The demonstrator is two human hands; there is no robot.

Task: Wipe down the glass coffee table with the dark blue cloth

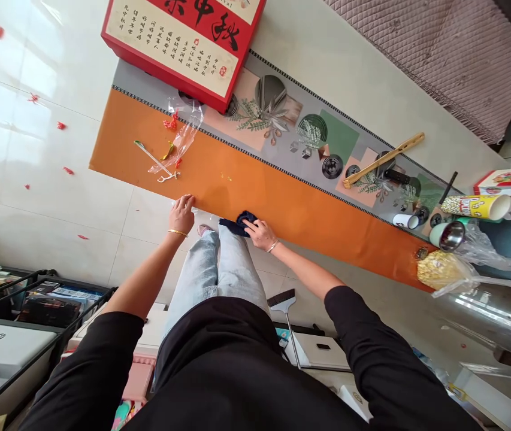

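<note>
My right hand (262, 234) presses and grips a dark navy cloth (245, 216) at the near edge of the orange table cover (277, 209). Part of the cloth hangs over the edge above my knee. Further left, my left hand (182, 215) is closed at the same edge, fingers bent; what they hold, if anything, is hidden. Just beyond it lie a thin white stick with a forked end (156, 158), a crumpled clear plastic wrapper (187, 126) and red scraps (171, 121). Small yellowish crumbs dot the cover between my hands.
A large red gift box (183, 54) stands at the far left of the table. To the right are a wooden back scratcher (383, 160), a popcorn cup (475, 206), a metal-lined cup (447, 236) and a bag of popcorn (441, 269). Red scraps litter the floor; a broom (282, 299) is beside me.
</note>
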